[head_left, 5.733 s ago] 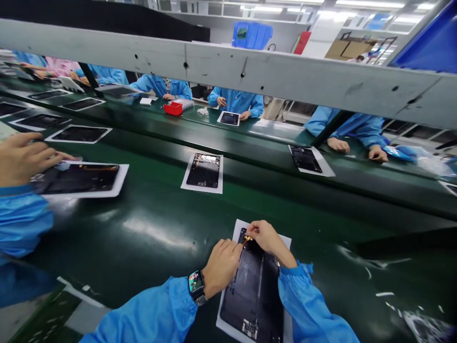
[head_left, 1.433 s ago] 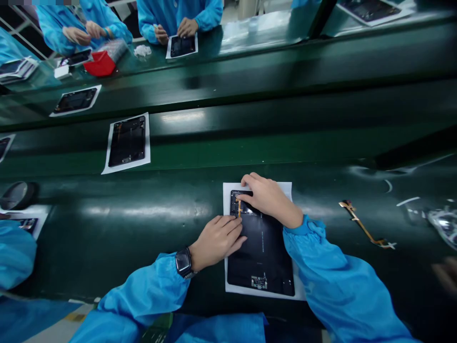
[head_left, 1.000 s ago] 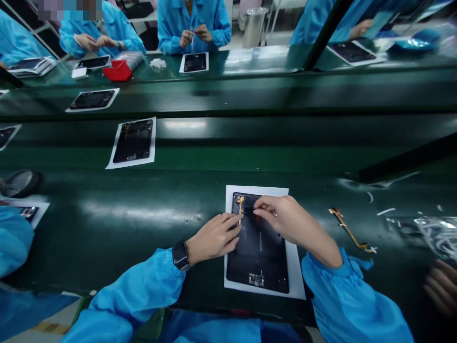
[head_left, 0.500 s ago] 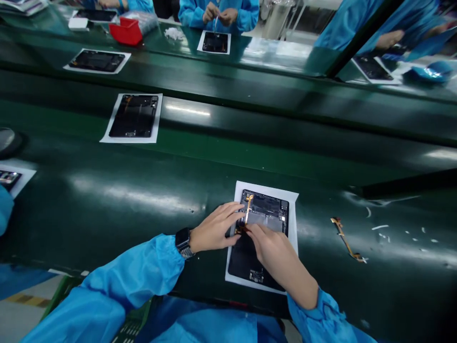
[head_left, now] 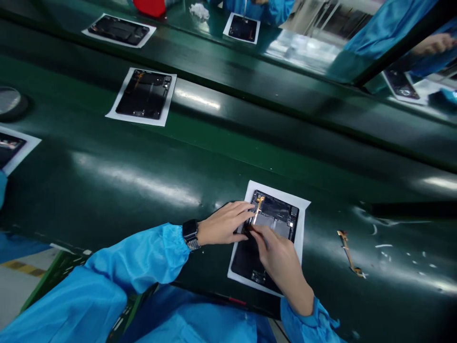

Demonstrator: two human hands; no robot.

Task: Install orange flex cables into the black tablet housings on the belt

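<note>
An opened black tablet body lies on a white sheet on the green belt in front of me. An orange flex cable runs down its left side. My left hand, with a watch at the wrist, rests flat on the tablet's left edge, fingers stretched toward the cable. My right hand lies over the tablet's lower half, fingertips pressed together at the cable's lower end; what it pinches is hidden.
A loose orange flex cable lies on the belt to the right, among white scraps. More tablets on sheets sit further along and across the line. Other workers in blue coats are at the far side. A round dark object sits far left.
My view has tilted down and right. My right hand came off the tablet's top, then settled lower at the cable's bottom end. My left hand stayed at the left edge.
</note>
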